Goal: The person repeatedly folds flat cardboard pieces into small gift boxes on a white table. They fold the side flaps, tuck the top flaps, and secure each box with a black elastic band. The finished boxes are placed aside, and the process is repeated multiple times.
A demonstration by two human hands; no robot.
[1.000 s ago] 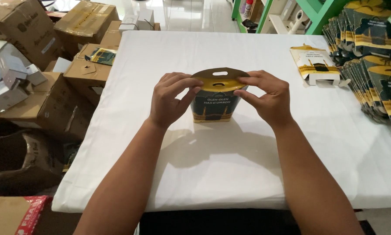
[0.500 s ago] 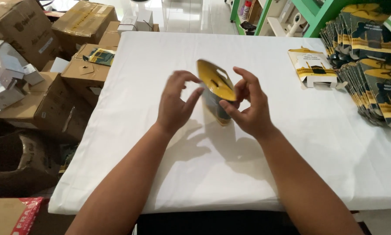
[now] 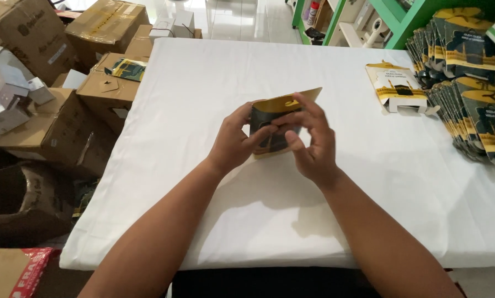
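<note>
Small cardboard carton point(image 3: 274, 129) — dark printed panels, mustard-yellow trim, matte finish — held above the middle of the white-clothed table point(image 3: 214, 88), clear of the cloth. Top edge ending in a rounded yellow hang tab point(image 3: 291, 98) with a punched slot, tilted up toward the right.

Left hand point(image 3: 233, 140): fingers curled onto the carton's left side, thumb pressed across the front panel; gripping. Right hand point(image 3: 311, 140): fingers bent and closed around the right edge, fingertips laid over the front face, thumb low on the carton; likewise gripping. Both hands touching the carton, nearly meeting across its front.

Table cloth smooth, with faint creases and soft shadows beneath the forearms.

Far right of the table: one matching carton lying flat point(image 3: 396, 85), white end flaps open, just beside a fanned stack of flat printed carton blanks point(image 3: 471, 88) — glossy, overlapping like tiles.

Left of the table: brown corrugated shipping boxes point(image 3: 54, 118), taped and scuffed, some open. Green metal shelving frame point(image 3: 418, 14) at the top right.
</note>
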